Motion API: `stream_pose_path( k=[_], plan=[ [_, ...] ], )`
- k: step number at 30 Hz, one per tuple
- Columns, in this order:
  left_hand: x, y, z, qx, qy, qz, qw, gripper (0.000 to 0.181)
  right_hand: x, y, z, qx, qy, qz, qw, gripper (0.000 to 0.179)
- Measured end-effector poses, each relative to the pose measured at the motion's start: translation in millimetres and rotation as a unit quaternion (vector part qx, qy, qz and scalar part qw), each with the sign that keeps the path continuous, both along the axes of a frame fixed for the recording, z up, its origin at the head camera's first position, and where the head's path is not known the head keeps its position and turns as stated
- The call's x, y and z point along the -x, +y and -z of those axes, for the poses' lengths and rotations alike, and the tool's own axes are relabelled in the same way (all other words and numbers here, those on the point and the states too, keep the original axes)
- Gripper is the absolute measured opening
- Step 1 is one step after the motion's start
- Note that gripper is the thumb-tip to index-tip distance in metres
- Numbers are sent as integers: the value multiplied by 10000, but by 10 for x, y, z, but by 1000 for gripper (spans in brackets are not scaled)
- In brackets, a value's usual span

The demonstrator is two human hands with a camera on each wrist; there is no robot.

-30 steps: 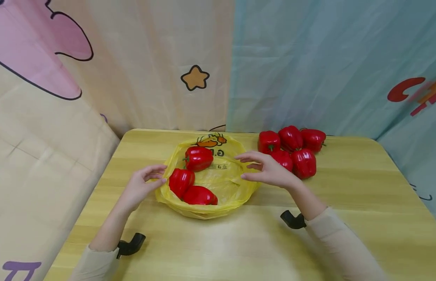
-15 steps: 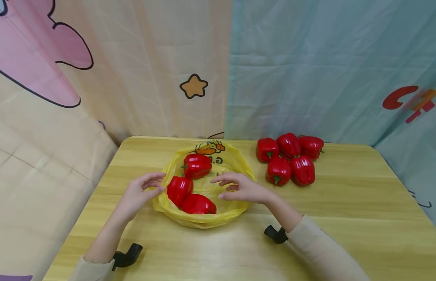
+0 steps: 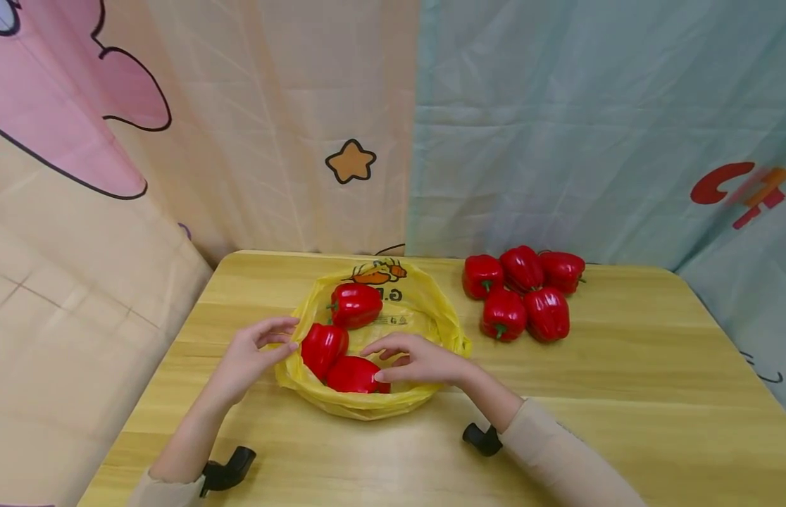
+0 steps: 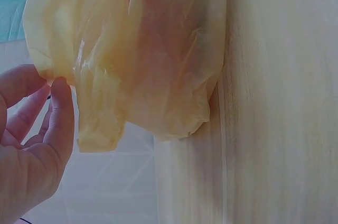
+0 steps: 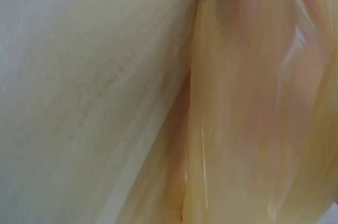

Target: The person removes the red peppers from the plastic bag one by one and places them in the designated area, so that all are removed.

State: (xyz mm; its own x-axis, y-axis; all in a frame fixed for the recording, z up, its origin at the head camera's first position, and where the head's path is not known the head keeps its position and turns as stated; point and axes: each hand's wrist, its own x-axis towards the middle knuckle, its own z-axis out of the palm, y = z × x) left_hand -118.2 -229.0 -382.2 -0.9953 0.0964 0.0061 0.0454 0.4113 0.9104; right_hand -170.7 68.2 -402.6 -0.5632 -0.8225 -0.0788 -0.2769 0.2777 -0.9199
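Note:
A yellow plastic bag [image 3: 406, 405] stands on the table with its mouth spread wide, three red bell peppers inside. One pepper [image 3: 356, 305] lies at the back, another [image 3: 324, 347] at the left, the third [image 3: 355, 374] at the front. My left hand [image 3: 253, 352] pinches the bag's left rim between thumb and fingers; the left wrist view shows the hand [image 4: 39, 134] on the thin film. Inside the mouth, my right hand [image 3: 421, 360] has its fingers apart, thumb tip overlapping the front pepper's right end. In the right wrist view the bag's side [image 5: 253, 102] hides that hand.
Several more red bell peppers [image 3: 522, 269] sit in a cluster on the wooden table [image 3: 621, 366], right of the bag and near the back edge. A printed curtain [image 3: 304, 105] hangs behind. Black curved pieces [image 3: 228, 470] stick out at both wrists.
My right hand has moved left and down, from the bag's right rim to over the front pepper. The left hand stays at the left rim. The view has tilted slightly upward.

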Motion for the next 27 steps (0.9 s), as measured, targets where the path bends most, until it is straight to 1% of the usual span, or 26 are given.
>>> stream_pose_path(
  k=[7, 13, 17, 22, 27],
  plan=[
    [37, 45, 32, -93, -15, 62, 9999, 41, -30, -7, 40, -220, 17, 146, 9997, 37],
    [49, 55, 36, -88, -11, 81, 9999, 39, -35, -37, 54, -216, 16, 69, 9997, 37],
    [29, 36, 21, -64, -18, 71, 10000, 39, -29, -73, 76, -222, 51, -14, 9997, 38],
    [4, 17, 4, -60, -36, 32, 10000, 39, -15, -111, 77, -191, -107, -62, 9997, 39],
    [-3, 17, 19, -78, -4, -54, 10000, 39, -2, -136, 75, -245, -242, -107, 9994, 39]
  ],
)
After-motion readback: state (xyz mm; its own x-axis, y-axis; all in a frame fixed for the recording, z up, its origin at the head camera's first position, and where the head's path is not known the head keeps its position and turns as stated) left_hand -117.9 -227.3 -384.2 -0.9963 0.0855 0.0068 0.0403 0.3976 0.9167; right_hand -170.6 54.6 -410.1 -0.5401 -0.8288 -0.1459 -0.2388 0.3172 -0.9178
